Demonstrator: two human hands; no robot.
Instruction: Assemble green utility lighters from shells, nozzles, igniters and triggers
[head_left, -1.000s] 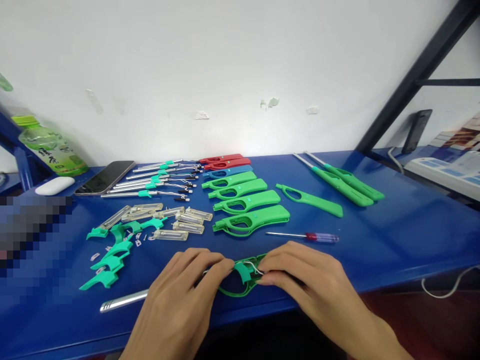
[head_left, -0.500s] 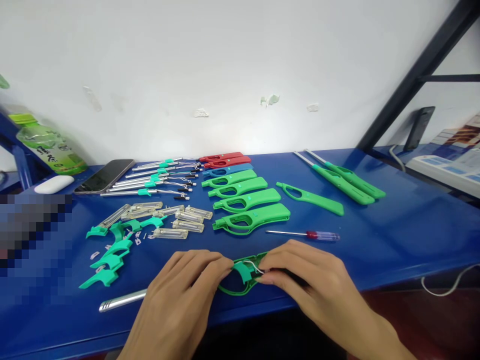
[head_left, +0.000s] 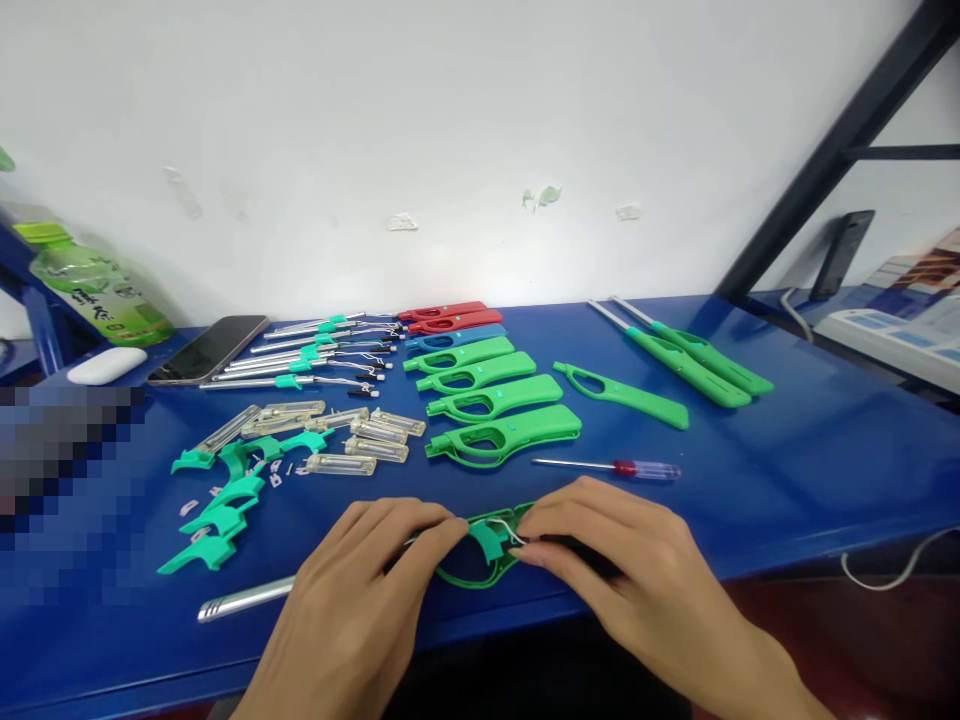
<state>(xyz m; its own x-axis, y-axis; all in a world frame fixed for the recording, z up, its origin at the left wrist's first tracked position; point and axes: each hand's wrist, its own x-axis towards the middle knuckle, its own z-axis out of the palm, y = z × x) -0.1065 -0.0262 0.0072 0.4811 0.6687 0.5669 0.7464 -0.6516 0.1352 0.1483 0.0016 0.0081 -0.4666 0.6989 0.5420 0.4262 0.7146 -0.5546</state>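
Between my hands lies an open green lighter shell (head_left: 469,581) near the table's front edge. Inside its loop sits a teal trigger (head_left: 489,543), with a white wire (head_left: 507,525) running beside it. My left hand (head_left: 364,590) is closed over the nozzle end of the shell, and a silver metal tube (head_left: 246,600) sticks out to the left from beneath it. At the handle side, my right hand (head_left: 626,555) is closed, thumb and fingers pinching at the shell by the wire's end. Its palm hides most of the handle.
Several green shells (head_left: 517,425) line up behind my hands, beside a screwdriver (head_left: 645,470). On the left are clear fuel tanks (head_left: 341,465), teal triggers (head_left: 217,520), nozzle tubes (head_left: 255,382) and a phone (head_left: 210,350). Two lighters with nozzles (head_left: 686,370) lie at the right.
My right fingers have shifted very slightly around the wire's end. The shell, the trigger and my left hand look nearly the same as before.
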